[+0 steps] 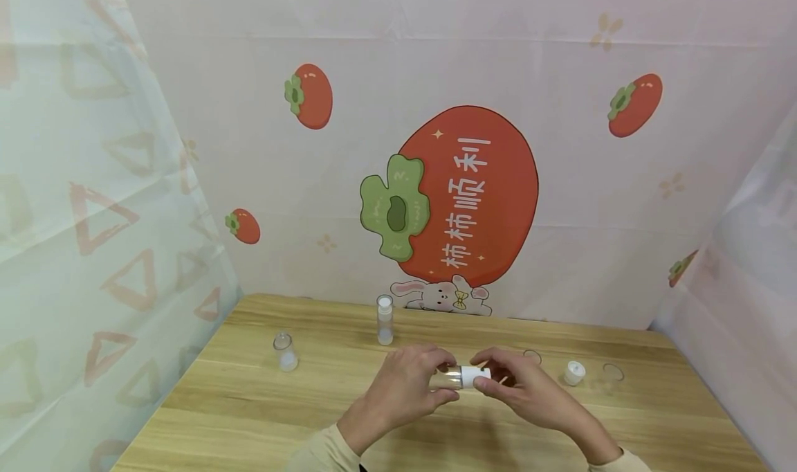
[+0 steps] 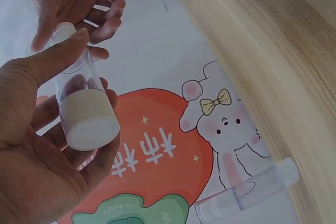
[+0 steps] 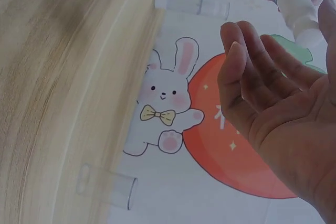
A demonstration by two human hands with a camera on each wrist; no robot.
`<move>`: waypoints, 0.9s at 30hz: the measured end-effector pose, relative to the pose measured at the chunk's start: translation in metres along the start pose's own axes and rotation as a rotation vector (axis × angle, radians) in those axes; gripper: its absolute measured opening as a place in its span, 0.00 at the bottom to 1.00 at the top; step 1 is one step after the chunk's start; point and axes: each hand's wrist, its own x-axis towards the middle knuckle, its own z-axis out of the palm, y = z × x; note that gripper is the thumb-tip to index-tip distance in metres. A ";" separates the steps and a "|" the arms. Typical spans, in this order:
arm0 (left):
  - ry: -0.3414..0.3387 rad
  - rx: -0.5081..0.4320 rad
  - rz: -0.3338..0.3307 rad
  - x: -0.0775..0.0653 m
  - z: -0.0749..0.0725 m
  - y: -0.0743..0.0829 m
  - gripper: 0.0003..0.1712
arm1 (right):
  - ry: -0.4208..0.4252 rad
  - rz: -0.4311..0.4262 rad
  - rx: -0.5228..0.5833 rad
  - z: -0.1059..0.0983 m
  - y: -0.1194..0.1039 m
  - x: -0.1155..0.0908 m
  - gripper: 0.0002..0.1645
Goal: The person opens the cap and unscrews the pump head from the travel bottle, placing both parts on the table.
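My left hand (image 1: 405,385) grips a small clear bottle (image 2: 88,116) with a white lower part, fingers round its body and the thumb laid along its upper side. Held tilted above the table, the bottle has its white top (image 1: 476,376) pointing to the right. Close by that top is my right hand (image 1: 529,389), its fingers loosely bent. In the right wrist view the right palm (image 3: 294,124) holds nothing, and a gap shows between its fingers and the bottle's white end (image 3: 299,14).
On the wooden table (image 1: 249,416), a clear bottle with white top (image 1: 385,323) stands at the back. A clear container with white inside (image 1: 286,354) is further left. Right lie a white cap (image 1: 574,372) and a clear cylinder (image 3: 121,190). A printed cloth (image 1: 560,271) hangs behind.
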 end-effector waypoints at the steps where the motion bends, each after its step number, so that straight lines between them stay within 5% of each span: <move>1: 0.002 0.003 0.001 0.000 0.000 0.000 0.19 | -0.001 -0.005 0.000 0.001 0.000 0.000 0.13; 13: -0.015 0.014 0.001 0.002 -0.001 0.002 0.18 | -0.064 -0.012 0.092 0.006 -0.009 0.005 0.12; 27: -0.038 -0.037 0.002 0.005 -0.005 0.002 0.16 | -0.021 -0.068 0.187 0.012 -0.009 0.005 0.11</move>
